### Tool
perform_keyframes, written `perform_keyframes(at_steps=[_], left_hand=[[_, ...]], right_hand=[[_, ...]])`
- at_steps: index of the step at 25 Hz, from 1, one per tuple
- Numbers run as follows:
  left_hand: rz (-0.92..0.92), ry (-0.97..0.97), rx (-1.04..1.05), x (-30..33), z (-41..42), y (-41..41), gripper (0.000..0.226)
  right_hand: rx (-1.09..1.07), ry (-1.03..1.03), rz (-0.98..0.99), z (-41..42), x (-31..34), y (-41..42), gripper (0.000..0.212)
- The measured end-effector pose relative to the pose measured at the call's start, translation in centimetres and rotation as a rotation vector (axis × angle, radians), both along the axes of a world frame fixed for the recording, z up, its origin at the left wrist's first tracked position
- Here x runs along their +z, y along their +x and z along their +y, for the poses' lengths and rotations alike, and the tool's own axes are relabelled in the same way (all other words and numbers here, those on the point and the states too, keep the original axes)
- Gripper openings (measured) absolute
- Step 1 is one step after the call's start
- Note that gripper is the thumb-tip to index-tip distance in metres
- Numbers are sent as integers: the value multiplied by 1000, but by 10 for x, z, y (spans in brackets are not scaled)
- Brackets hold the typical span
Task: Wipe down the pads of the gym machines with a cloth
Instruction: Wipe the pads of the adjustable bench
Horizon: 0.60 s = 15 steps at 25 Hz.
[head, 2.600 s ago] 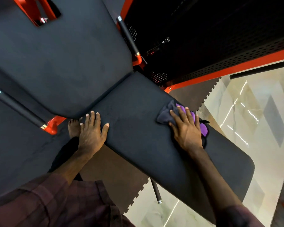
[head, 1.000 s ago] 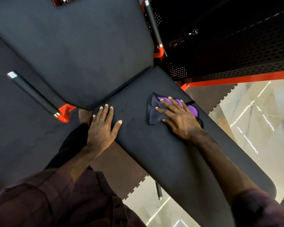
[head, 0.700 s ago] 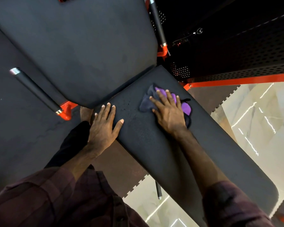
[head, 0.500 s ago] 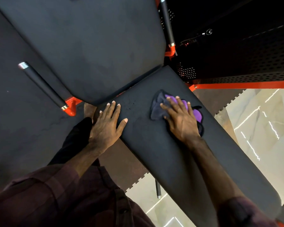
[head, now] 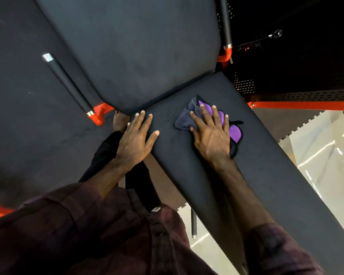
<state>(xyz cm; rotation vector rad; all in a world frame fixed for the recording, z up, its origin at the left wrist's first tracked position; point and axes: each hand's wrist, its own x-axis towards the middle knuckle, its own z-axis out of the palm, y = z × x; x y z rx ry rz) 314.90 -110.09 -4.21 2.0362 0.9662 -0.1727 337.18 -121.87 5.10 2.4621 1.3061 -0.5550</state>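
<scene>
Crumpled cloth [head: 187, 119], purple on one face and dark grey on the other with a black edge, lying flat on the long black seat pad [head: 266, 175] near its upper end. Mostly covered by the right hand [head: 212, 133], pressed down with fingers spread. Matte black seat pad, running diagonally toward the lower right. Broad black back pad [head: 131, 46] just above it (same matte finish), lower edge overlapping the seat pad's upper end.

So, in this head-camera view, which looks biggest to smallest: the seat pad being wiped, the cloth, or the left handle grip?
1. seat pad, largest by far.
2. left handle grip and cloth: too alike to rank, and the right hand hides part of the cloth.
</scene>
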Motion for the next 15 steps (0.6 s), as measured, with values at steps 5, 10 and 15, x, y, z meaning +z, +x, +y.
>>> perform_keyframes(at_steps=[5,10,15], left_hand=[[24,-23,101,2,-3,-9,64],[-2,-55,140,-12,0,-18,64],[-32,-74,80,-19,10,-33,73]], right_hand=[[349,45,189,-45,24,-15,53],[141,30,51,5,-8,-42,51],[486,44,248,-28,12,-38,54]])
